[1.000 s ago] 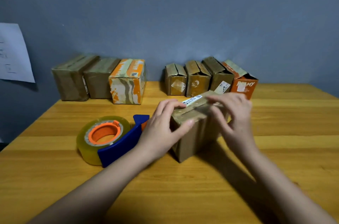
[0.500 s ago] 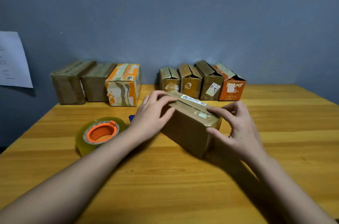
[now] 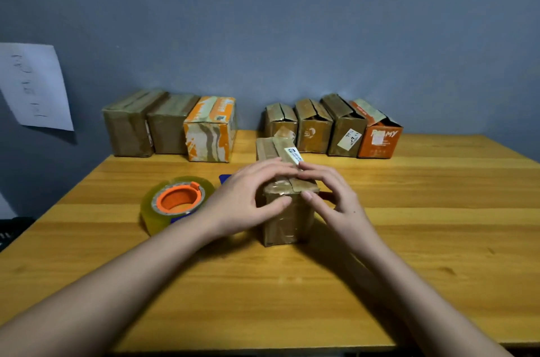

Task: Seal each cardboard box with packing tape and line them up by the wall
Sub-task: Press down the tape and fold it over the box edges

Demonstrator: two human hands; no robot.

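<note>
Pressing hands (image 3: pixel 248 202) on box (image 3: pixel 285 219)

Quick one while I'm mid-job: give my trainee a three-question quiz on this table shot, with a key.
1. True or false: both the left hand and the right hand are on the brown box at the table's middle.
2. How many boxes stand in the right-hand group by the wall?
3. Where does the tape dispenser lie? A) on the brown box B) on the table, left of the brown box C) against the wall

Key:
1. True.
2. Four, ending with the orange box.
3. B.
</note>
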